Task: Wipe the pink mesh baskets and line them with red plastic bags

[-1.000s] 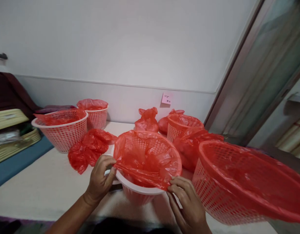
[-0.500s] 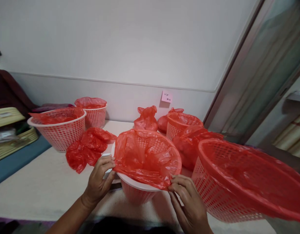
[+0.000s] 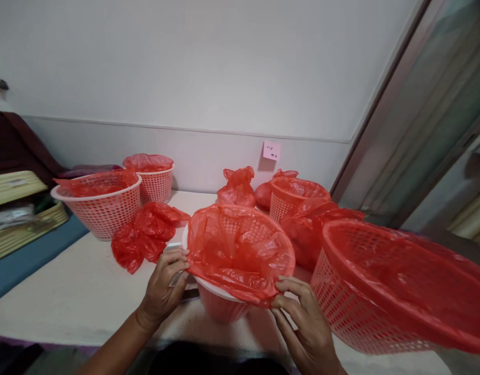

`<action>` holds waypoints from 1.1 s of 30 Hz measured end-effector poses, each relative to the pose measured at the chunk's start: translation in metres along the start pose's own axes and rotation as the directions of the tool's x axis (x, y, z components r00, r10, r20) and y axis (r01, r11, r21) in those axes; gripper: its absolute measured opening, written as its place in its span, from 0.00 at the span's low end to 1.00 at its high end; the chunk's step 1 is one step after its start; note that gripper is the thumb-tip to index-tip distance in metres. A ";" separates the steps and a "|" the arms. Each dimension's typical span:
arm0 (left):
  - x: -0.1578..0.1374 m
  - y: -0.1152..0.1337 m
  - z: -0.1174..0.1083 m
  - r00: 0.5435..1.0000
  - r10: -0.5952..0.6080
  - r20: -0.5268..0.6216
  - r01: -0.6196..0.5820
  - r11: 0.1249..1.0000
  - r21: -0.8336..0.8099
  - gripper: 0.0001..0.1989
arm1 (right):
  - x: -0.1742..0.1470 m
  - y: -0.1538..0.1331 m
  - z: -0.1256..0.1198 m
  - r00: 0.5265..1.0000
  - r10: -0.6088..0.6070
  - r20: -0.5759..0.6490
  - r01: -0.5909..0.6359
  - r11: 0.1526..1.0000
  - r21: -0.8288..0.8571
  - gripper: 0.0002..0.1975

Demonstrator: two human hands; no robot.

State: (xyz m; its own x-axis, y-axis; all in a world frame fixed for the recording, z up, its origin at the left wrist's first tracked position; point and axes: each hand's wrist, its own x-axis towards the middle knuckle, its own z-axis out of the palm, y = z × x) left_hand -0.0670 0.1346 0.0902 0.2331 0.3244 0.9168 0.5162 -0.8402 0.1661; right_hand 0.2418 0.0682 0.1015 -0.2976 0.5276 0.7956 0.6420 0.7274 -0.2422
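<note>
Near the left end of the pale, cloth-covered counter (image 3: 87,302), a white, wide-mouthed lattice plastic basket (image 3: 107,216) lined in red stands short of the back edge. A crumpled, glossy red plastic bag (image 3: 146,234) lies right of it, just beyond the left hand (image 3: 165,284). That hand pinches a thin, translucent red plastic liner (image 3: 240,250) at the left rim of a white, round lattice plastic basket (image 3: 220,304), which stands mid-counter towards the near edge. The hands are well apart, the liner's front hem running between them over the near rim, slanting towards the near edge as it goes right. The mouth lies between and beyond them, appearing longest from side to side. The right hand (image 3: 304,317) has thumb and fingers closed on the hem at the near-right rim, and is nearer the counter's near edge. Just beside it, a large, red-lined lattice plastic basket (image 3: 349,307) fills the near right corner.
</note>
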 end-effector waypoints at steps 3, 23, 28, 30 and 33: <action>-0.003 -0.001 0.002 1.000 -0.016 -0.009 0.016 1.000 0.003 0.14 | -0.002 0.002 0.004 0.999 -0.030 -0.022 0.029 0.998 -0.048 0.11; -0.007 0.003 0.011 0.995 -0.089 -0.054 0.092 0.993 0.070 0.11 | -0.004 0.005 0.004 0.998 -0.053 0.028 0.055 0.994 -0.090 0.10; -0.007 0.005 0.013 0.986 -0.157 -0.061 0.161 0.985 0.063 0.13 | -0.006 0.009 0.001 0.996 -0.075 0.054 0.083 0.984 -0.156 0.12; -0.010 0.008 0.013 0.974 -0.208 -0.084 0.214 0.975 0.061 0.13 | -0.006 0.008 -0.006 0.993 -0.105 0.047 0.111 0.978 -0.175 0.13; -0.014 0.014 0.016 0.935 -0.328 -0.135 0.336 0.941 0.039 0.10 | -0.004 0.002 -0.018 0.996 -0.092 -0.007 0.089 0.976 -0.200 0.14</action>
State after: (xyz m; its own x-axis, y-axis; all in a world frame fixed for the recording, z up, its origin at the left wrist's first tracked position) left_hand -0.0500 0.1247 0.0736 -0.0627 0.5200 0.8518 0.5964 -0.6648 0.4498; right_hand 0.2570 0.0592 0.1078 -0.3502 0.4554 0.8185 0.7417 0.6685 -0.0546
